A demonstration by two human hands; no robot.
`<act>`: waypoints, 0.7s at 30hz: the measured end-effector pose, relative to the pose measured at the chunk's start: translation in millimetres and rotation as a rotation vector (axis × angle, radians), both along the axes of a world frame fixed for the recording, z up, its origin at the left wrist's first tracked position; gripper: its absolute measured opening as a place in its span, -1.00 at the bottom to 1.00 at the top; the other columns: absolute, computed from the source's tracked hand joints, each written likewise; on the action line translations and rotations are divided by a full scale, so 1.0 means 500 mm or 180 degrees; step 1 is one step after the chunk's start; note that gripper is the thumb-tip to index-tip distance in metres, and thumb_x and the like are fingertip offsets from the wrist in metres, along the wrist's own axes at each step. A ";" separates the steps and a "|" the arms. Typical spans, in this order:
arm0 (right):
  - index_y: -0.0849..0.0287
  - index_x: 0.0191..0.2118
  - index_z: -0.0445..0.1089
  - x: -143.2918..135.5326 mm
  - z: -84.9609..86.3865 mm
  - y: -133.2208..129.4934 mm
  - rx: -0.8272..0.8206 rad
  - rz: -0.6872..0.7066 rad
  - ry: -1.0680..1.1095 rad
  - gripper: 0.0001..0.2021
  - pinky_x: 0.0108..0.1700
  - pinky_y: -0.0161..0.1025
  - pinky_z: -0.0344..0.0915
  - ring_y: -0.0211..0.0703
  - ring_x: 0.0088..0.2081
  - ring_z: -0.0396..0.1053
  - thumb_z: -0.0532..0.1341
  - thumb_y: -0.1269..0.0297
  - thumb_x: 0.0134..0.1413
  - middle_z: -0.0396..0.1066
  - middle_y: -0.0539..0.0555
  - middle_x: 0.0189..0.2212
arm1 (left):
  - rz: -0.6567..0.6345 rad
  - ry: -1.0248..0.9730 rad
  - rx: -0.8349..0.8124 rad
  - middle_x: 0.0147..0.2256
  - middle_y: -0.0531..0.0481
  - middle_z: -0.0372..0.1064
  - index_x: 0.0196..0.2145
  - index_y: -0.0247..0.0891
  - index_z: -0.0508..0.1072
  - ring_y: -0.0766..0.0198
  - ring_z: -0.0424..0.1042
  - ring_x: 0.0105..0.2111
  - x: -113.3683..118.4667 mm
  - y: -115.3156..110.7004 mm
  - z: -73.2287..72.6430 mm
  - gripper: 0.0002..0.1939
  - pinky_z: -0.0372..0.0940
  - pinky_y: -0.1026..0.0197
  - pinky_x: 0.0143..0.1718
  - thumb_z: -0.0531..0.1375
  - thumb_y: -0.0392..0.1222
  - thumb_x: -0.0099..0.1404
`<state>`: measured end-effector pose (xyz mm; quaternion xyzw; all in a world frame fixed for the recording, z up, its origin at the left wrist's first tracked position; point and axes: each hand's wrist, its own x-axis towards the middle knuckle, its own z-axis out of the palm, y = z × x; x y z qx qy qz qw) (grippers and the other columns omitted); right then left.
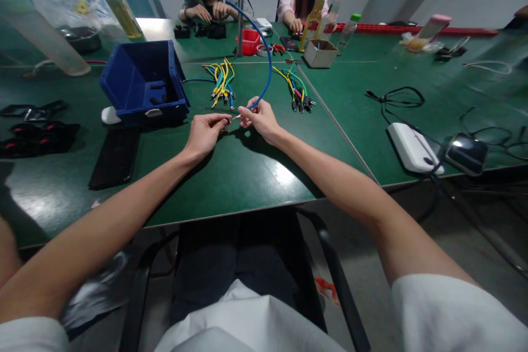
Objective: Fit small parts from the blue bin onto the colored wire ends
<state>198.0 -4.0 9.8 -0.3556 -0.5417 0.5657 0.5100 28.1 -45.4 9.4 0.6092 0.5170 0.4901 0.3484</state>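
Observation:
My right hand [260, 119] pinches a blue cable [270, 69] near its end, where a small metal terminal points left. From there the cable arcs up and over to the far side. At the terminal's tip, the fingers of my left hand [209, 131] are pinched together on a small dark piece, mostly hidden by the fingertips. Just beyond my hands lies a bundle of yellow, green and blue wires [223, 85] with bare metal lugs. A second bundle of wires [299, 91], with dark sleeves on its lugs, rests to the right.
A blue plastic bin [144, 82] with small black pieces stands left, a black phone [115, 157] before it. Bottles [313, 22], a small box [320, 54] and a red container [248, 41] stand farther back. At right lies a white device [413, 147] with cables. Two people work opposite.

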 end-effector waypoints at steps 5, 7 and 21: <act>0.08 -0.32 0.08 0.001 -0.003 0.002 -0.0047 -0.0031 -0.0064 -0.50 -0.55 -0.43 0.29 -0.33 -0.57 0.39 0.44 0.03 -0.06 0.37 -0.13 -0.57 | 0.0162 -0.0020 0.0125 -0.22 -0.18 0.58 -0.24 -0.32 0.64 0.12 0.52 -0.23 0.002 -0.005 0.002 -0.68 0.40 0.17 -0.22 0.38 -0.08 0.09; 0.08 -0.32 0.09 0.001 -0.005 0.003 -0.0031 -0.0020 -0.0076 -0.52 -0.54 -0.42 0.29 -0.33 -0.57 0.40 0.43 0.05 -0.04 0.38 -0.12 -0.57 | 0.0190 -0.0044 0.0140 -0.25 -0.17 0.57 -0.23 -0.32 0.63 0.13 0.52 -0.26 0.001 -0.005 0.001 -0.69 0.40 0.17 -0.25 0.37 -0.09 0.09; 0.07 -0.31 0.08 0.000 -0.010 0.004 0.0083 0.0050 -0.0166 -0.52 -0.53 -0.39 0.29 -0.30 -0.55 0.38 0.43 0.03 -0.05 0.36 -0.11 -0.54 | 0.0016 0.0386 0.0067 -0.46 -0.05 0.46 -0.30 -0.31 0.54 0.32 0.37 -0.51 -0.003 0.000 -0.001 -0.74 0.25 0.30 -0.47 0.22 -0.04 0.25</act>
